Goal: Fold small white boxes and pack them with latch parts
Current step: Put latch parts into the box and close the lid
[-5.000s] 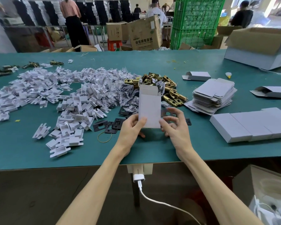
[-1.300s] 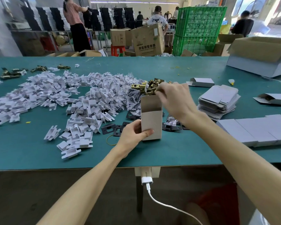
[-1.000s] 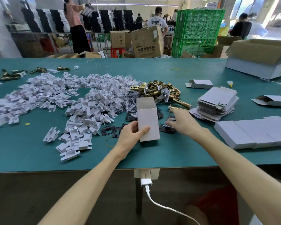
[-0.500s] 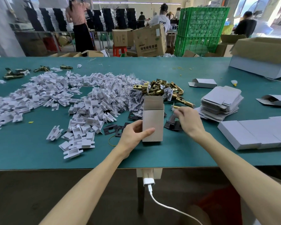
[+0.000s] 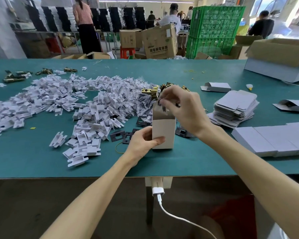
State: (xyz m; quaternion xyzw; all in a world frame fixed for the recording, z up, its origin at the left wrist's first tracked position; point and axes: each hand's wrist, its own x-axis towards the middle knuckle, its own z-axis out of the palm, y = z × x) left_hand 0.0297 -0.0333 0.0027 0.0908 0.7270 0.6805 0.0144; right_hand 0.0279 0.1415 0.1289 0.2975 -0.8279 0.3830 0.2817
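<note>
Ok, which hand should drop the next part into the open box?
Right hand: it is over the open top of the white box, pinching a small item too blurred to name. The left hand grips the box's side and holds it upright on the table.

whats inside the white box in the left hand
In the white box only its brown inner wall shows. The right hand holds a small clear packet at its opening; anything deeper is hidden behind the front panel.
</note>
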